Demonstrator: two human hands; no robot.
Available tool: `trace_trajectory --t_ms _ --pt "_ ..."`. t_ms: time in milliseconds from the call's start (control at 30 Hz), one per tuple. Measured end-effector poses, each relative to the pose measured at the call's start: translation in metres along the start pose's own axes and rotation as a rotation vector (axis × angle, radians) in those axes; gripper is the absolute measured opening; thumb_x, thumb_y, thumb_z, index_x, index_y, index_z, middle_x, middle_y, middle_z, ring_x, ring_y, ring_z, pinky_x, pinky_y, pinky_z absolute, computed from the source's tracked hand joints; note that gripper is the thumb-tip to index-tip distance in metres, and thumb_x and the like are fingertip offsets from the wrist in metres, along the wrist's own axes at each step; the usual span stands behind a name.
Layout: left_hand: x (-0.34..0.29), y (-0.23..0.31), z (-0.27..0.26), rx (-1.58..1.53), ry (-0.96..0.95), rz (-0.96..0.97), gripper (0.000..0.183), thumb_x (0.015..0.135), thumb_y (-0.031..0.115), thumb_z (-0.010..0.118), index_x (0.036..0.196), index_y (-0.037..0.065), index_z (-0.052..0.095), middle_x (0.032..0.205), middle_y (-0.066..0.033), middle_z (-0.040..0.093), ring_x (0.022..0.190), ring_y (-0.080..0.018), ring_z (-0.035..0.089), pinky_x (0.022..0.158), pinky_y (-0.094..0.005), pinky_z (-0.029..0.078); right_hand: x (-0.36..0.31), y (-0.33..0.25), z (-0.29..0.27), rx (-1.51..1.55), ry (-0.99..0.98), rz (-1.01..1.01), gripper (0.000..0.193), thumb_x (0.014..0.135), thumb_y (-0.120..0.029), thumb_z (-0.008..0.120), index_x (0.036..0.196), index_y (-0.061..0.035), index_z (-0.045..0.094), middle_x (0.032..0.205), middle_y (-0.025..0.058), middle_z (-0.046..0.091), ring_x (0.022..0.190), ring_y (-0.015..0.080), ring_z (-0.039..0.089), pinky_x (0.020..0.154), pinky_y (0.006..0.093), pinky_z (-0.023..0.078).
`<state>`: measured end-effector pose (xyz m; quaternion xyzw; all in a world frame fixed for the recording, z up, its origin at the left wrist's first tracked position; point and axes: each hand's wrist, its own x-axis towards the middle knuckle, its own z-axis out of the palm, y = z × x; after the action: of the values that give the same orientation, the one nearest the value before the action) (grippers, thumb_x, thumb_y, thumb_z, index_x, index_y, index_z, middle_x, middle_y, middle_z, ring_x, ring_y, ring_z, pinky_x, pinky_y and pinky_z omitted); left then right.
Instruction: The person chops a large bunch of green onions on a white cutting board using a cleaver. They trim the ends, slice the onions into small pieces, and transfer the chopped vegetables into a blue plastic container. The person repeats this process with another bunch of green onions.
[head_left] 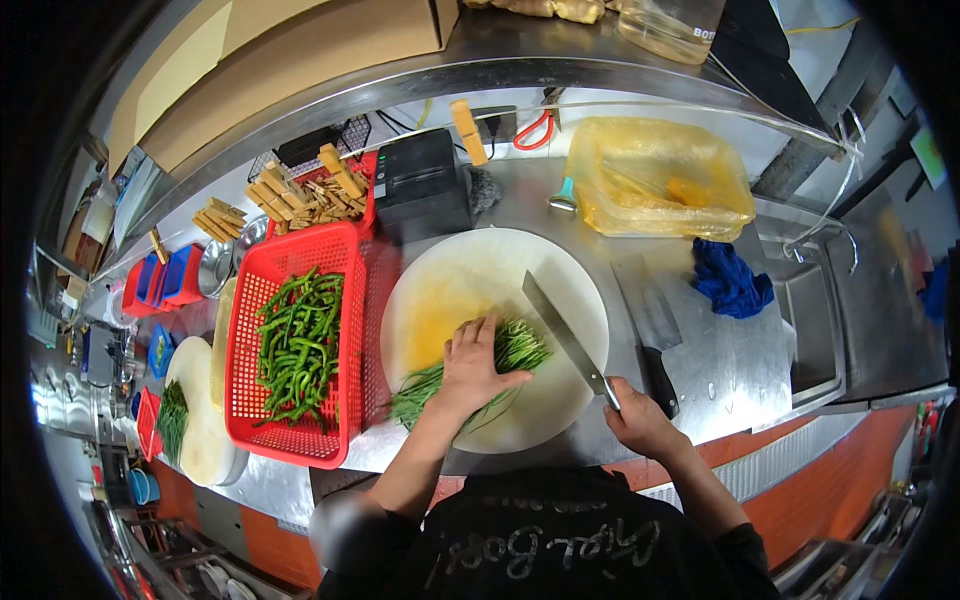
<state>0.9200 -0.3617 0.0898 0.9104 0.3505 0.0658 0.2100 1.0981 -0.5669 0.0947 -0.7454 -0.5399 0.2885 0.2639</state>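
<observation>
On a round white cutting board (560, 400) lies a bunch of chives (522, 345), with long green leaves trailing toward its near left edge. My left hand (472, 370) covers the middle of the bunch, its fingers over the far side and its thumb stretched to the right, holding it against the board. My right hand (640, 418) is closed round the handle of a long kitchen knife (565, 335). The blade slants up and left over the board's right part, just right of the chives and apart from them.
A red basket (238, 385) of green chili peppers (300, 345) stands left of the board. On the right lie a black-handled cleaver (648, 305), a blue cloth (733, 278) and a peeler (564, 195). Behind are a bagged yellow tub (655, 150) and a black printer (420, 180). A sink (808, 330) is farther right.
</observation>
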Motion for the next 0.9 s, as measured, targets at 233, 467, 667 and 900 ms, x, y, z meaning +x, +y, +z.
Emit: trace_trajectory --t_ms 233,467,667,900 --pt "-0.001 -0.012 0.039 0.015 0.241 0.146 0.051 0.083 0.029 0.060 0.123 -0.001 0.048 0.116 -0.0194 0.050 0.106 -0.0350 0.048 0.090 -0.0417 0.041 -0.002 -0.009 0.011 -0.020 0.023 0.043 0.038 0.082 -0.008 0.053 0.116 -0.0012 0.037 0.081 0.0273 0.058 0.077 0.0438 0.058 0.066 0.0485 0.045" --pt "0.007 -0.004 0.041 0.051 0.198 0.005 0.049 0.085 0.029 0.057 0.124 0.001 0.048 0.115 -0.0169 0.051 0.105 -0.0340 0.048 0.090 -0.0422 0.041 -0.005 -0.020 0.012 -0.064 0.054 -0.007 0.040 0.082 -0.009 0.053 0.118 -0.0010 0.038 0.081 0.0266 0.059 0.078 0.0435 0.058 0.068 0.0476 0.047" --pt "-0.006 0.000 0.027 0.141 0.132 0.084 0.059 0.085 0.034 0.056 0.131 0.000 0.038 0.124 -0.0204 0.047 0.110 -0.0358 0.046 0.095 -0.0410 0.038 -0.009 -0.017 0.012 -0.024 0.043 0.063 0.041 0.082 -0.009 0.053 0.118 -0.0006 0.037 0.082 0.0273 0.059 0.078 0.0437 0.058 0.069 0.0478 0.047" --pt "0.009 -0.024 0.034 -0.154 0.069 0.031 0.053 0.084 0.034 0.058 0.123 0.000 0.048 0.115 -0.0182 0.053 0.105 -0.0351 0.049 0.089 -0.0415 0.042 -0.007 -0.015 0.017 0.003 0.062 0.063 0.042 0.081 -0.008 0.053 0.120 -0.0023 0.038 0.084 0.0270 0.059 0.077 0.0441 0.058 0.069 0.0480 0.046"
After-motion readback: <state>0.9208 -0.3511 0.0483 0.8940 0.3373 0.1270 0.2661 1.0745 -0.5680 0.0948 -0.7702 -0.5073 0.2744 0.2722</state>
